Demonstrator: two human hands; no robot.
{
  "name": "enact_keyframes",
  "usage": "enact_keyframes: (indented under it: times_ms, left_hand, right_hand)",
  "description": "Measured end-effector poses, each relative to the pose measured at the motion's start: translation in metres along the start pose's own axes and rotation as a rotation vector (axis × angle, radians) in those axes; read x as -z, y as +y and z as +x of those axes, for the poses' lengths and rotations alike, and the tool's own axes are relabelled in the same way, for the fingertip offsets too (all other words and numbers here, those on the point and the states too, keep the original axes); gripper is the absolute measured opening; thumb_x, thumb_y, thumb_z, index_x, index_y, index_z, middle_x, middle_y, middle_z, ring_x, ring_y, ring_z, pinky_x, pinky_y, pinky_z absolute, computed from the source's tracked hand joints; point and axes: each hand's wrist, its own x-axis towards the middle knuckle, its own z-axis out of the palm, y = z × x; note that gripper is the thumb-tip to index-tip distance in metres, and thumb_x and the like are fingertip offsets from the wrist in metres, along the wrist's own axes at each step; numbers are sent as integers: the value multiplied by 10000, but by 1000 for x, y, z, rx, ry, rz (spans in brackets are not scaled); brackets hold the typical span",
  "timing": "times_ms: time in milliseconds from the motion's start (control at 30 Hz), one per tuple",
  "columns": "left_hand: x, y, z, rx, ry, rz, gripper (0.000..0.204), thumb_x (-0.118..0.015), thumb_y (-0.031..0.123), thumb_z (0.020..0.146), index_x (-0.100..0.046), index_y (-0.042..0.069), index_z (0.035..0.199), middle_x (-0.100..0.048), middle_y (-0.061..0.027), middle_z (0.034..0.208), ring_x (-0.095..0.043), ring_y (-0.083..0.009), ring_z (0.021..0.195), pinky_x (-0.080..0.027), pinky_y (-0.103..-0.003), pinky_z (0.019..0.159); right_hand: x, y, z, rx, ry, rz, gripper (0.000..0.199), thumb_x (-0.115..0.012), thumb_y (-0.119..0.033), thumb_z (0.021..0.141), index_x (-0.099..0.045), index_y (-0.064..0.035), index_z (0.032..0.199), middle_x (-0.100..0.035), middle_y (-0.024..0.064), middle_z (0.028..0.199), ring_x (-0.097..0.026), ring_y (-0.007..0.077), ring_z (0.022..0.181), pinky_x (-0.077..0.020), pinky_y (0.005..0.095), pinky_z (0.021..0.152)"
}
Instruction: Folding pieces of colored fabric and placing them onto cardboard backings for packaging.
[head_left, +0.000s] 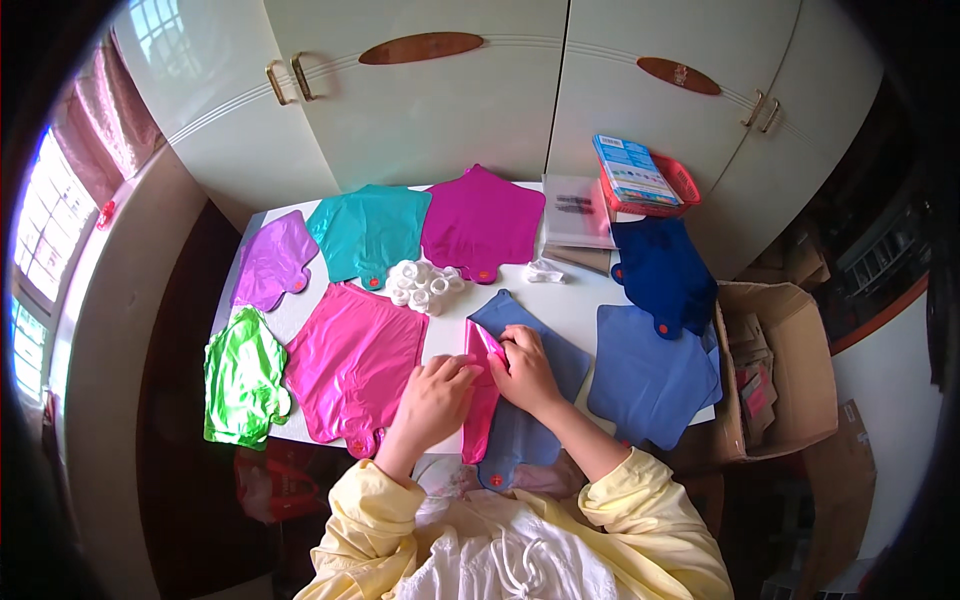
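Note:
A folded pink foil balloon (480, 415) lies over a flat blue-grey foil balloon (545, 345) at the table's front middle. My right hand (528, 372) pinches its upper edge between thumb and fingers. From the other side, my left hand (438, 400) has its fingers curled onto the same pink foil, their tips partly hidden. Just left of it spreads a larger flat pink foil balloon (355, 365). Beyond my hands sits a pile of white ribbon rolls (422, 285), with a small white bundle (543, 271) to its right.
Teal (368, 235), magenta (483, 225) and purple (272, 262) foil balloons line the back. A green one (245, 380) hangs over the left edge. Dark blue (665, 270) and blue-grey (650, 375) ones lie right. A red basket (680, 185) holds packets; an open cardboard box (790, 430) stands beside the table.

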Motion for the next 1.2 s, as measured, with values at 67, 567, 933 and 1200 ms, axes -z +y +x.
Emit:
enact_keyframes:
  times_ms: [67,567,933,1200]
  left_hand:
    - [-1,-16,-4,-42,-40,27,395,-626,173,825,-566,133,1213,-538,-67,1277,-450,-299,1234,-380,-436,982]
    - [-18,-32,-6,-90,-148,171,517,-547,402,898,-453,234,1378,-454,-5,1410,-343,-263,1356,-256,-494,1089]
    - [-21,-36,-8,-92,-176,196,533,-533,421,901,-433,242,1393,-427,3,1432,-322,-251,1368,-240,-505,1096]
    - [-27,-27,0,-23,-116,215,538,-534,391,900,-421,221,1398,-427,-6,1431,-302,-246,1377,-206,-505,1107]
  right_hand:
    - [-1,-2,1,-16,-4,8,178,-603,-104,796,-579,69,763,-519,179,981,-496,349,998,-411,424,907]
    - [0,-3,0,-27,-67,-116,148,-601,-77,776,-564,60,819,-496,191,1014,-475,352,1025,-398,437,918]
    - [43,-48,-20,31,-393,-294,488,-716,-346,759,-565,-34,1103,-551,103,1108,-518,245,1093,-401,397,938]
    - [42,-28,-15,125,-310,-305,518,-725,-311,741,-558,-21,1137,-559,102,1155,-513,244,1127,-399,406,979]
